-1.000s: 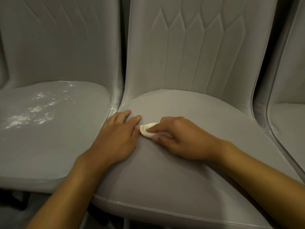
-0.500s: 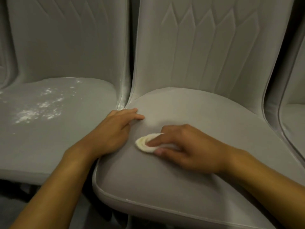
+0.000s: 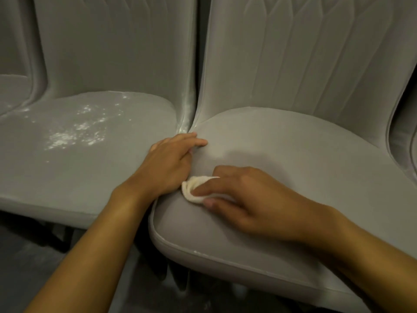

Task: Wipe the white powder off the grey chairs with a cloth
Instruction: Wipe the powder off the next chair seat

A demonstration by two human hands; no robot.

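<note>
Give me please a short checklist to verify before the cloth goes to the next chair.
1. Cloth held under the right hand: ok.
2. Left hand flat on the seat edge, bracing: ok.
3. Middle chair seat free of powder: mostly ok; small white specks remain at the front rim.
4. Left chair seat clean: not ok, white powder lies on it.
5. Gap between the chairs clean: not ok, it looks dusted.
6. Cloth not yet saturated: cannot tell.

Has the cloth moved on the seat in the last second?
Yes. The cloth slid toward the seat's front edge, away from the left hand's fingers.
</note>
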